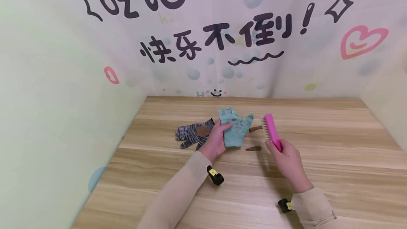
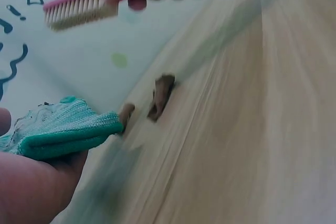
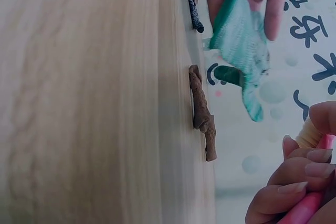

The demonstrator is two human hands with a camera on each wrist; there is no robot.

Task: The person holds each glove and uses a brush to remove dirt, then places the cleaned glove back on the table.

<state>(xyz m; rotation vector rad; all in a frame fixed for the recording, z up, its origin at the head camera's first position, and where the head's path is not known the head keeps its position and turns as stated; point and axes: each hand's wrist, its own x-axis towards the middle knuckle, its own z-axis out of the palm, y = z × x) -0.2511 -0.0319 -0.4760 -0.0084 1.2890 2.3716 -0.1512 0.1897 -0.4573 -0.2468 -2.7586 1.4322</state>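
My left hand [image 1: 217, 140] grips a teal knit glove [image 1: 233, 130] above the table, its thumb lying across the front. Dark specks mark the glove's face. In my right hand [image 1: 288, 158] is a pink brush [image 1: 271, 130], its pale bristles turned toward the glove with a gap between them. The left wrist view shows the brush [image 2: 86, 6] raised higher than the glove [image 2: 68, 129]. Behind the left hand lies a dark grey striped glove [image 1: 194, 133] with a brown patch on it.
Two brown, twig-like pieces [image 1: 253, 148] [image 3: 202, 108] lie on the wood-grain table [image 1: 334, 144] between the hands. A printed white cloth [image 1: 216, 77] hangs behind the table's far edge, and a pale wall [image 1: 63, 98] rises on the left.
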